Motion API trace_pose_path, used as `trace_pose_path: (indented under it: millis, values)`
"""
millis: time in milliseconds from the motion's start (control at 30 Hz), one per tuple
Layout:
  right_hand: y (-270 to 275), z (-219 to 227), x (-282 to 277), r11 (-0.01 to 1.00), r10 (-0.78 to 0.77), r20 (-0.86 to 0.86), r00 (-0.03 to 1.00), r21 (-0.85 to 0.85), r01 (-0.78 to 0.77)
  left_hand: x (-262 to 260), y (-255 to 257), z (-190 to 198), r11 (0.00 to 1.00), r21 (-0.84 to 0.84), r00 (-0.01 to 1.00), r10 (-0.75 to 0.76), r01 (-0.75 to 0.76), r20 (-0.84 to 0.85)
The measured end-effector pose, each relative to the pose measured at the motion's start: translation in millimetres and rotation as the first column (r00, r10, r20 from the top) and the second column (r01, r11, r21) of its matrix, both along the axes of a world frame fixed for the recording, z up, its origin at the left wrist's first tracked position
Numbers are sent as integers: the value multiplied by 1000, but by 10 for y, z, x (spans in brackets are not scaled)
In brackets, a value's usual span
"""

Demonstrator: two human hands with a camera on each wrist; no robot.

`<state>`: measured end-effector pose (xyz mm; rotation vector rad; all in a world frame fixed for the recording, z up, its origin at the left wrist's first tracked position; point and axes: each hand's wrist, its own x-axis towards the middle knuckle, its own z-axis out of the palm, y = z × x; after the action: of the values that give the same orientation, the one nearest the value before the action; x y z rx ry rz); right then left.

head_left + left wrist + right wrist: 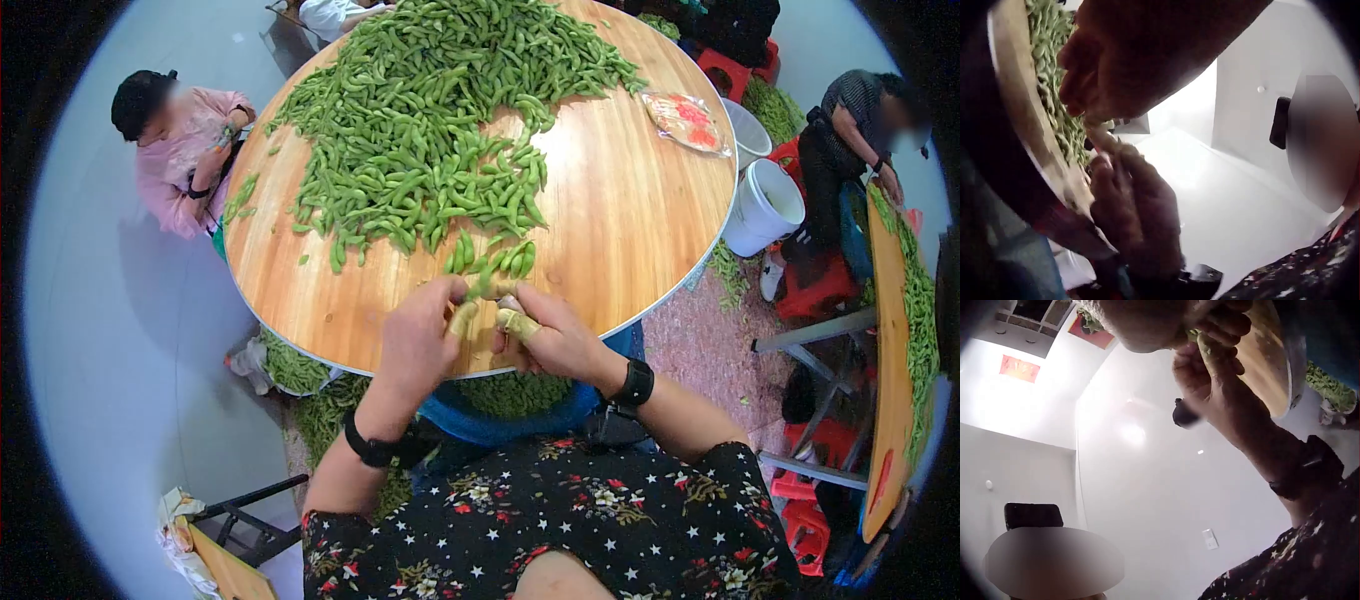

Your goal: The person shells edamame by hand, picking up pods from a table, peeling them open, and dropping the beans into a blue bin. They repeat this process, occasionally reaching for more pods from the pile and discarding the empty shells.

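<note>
In the head view, my left hand (420, 335) is at the near edge of the round wooden table, pinching a green soybean pod (484, 278) between thumb and fingers. Close beside it, my right hand (555, 338) has its fingers bent and grips the pod's other end. The thumbs look yellow-green. Just beyond the fingertips lie several loose pods (515, 260), in front of a large heap of soybean pods (430, 130). In the right wrist view a bit of green pod (1194, 335) shows where the hands meet; fingers hide most of it.
The round table (620, 230) bears the heap and a clear packet with red print (688, 122). Below its near edge stands a blue tub (450, 425) of green pods. White buckets (765, 205) stand at right. Other people (190, 150) sit around, and a second table (885, 400) is at right.
</note>
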<state>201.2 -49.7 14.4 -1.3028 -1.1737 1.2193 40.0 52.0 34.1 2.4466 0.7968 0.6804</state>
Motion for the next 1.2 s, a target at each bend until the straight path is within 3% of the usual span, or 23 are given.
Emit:
trace_pose_path:
  millis: [67,133,400,600,667,700,767,800,833,867,900,1000,1033,1067,1100,1133,1200]
  values:
    - [12,14,-13,999,-36,-150,988,12,38,17,-118,36,998,-28,998,-58,59,27]
    - [11,-15,-18,999,-35,-192,981,-1,36,49,-219,47,920,-380,982,-31,100,185]
    - [-76,68,-1,999,-15,-395,918,-38,0,85,-236,-143,881,-448,927,27,155,374]
    - [-107,95,-14,1000,-20,-376,926,-12,17,45,-241,-65,936,-323,929,-12,141,370]
    - [-162,166,4,998,2,-305,952,-58,-21,-19,-302,67,981,102,965,-182,164,191]
    - [-197,198,13,998,0,-307,952,-63,-20,-30,-330,48,981,98,965,-182,165,190]
    - [-263,239,13,978,83,-500,862,-125,-167,-69,-407,6,973,16,894,-217,229,392]
    - [-249,196,8,977,83,-502,861,-128,-169,-95,-426,-44,974,13,895,-214,227,391]
    - [-204,115,19,966,75,-630,773,-146,-214,-107,-428,-133,832,-480,877,-16,278,480]
    - [-159,40,34,953,58,-743,667,-158,-259,-108,-423,-214,454,-828,869,199,329,454]
    - [-125,-18,41,949,47,-765,642,-167,-269,-63,-418,-272,222,-868,804,328,445,496]
    - [-100,-18,28,951,-13,-755,655,-212,-226,-40,-394,-298,289,-879,837,296,380,460]
    - [-95,-7,22,950,-10,-754,657,-212,-229,-42,-401,-227,518,-831,898,240,202,368]
    - [-97,12,14,950,-16,-680,733,-238,-201,-53,-369,-240,520,-830,898,240,202,369]
    - [-101,34,5,951,-22,-599,801,-261,-169,-71,-320,-262,895,-418,930,7,158,367]
    - [-117,78,-15,950,-21,-599,800,-261,-170,-82,-299,-258,978,134,954,-186,158,233]
    - [-151,171,-69,948,-35,-455,890,-297,-115,-92,-364,-208,979,148,963,-171,142,210]
